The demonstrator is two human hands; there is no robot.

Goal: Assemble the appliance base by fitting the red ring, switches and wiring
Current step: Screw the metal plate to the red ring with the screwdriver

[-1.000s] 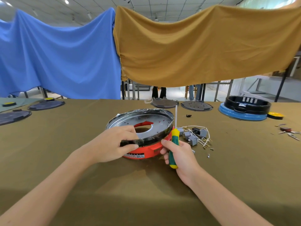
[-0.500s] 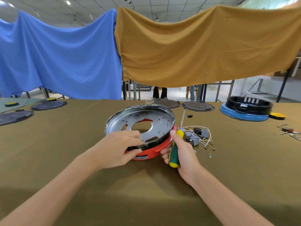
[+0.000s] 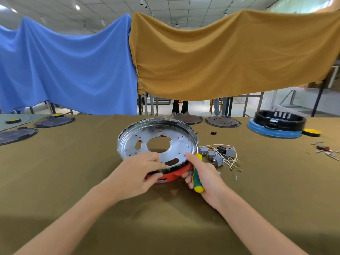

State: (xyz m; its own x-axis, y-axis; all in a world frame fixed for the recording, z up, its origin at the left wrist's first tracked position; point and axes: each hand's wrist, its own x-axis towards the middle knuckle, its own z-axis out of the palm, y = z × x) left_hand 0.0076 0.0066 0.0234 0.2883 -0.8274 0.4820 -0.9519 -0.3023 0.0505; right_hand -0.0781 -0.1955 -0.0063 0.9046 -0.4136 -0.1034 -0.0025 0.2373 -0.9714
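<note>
Red ring [image 3: 170,174] between left hand [image 3: 137,173] and right hand [image 3: 204,173]

Most of the red ring [image 3: 170,174] is hidden behind the tilted metal plate [image 3: 158,142] and the left hand [image 3: 137,173]. The screwdriver [image 3: 197,178] shaft disappears behind the plate's rim. Right of the plate, the wiring's [image 3: 230,162] terminals beside the grey switches [image 3: 214,156] are too small to make out. The label on the red ring is unreadable.
</note>
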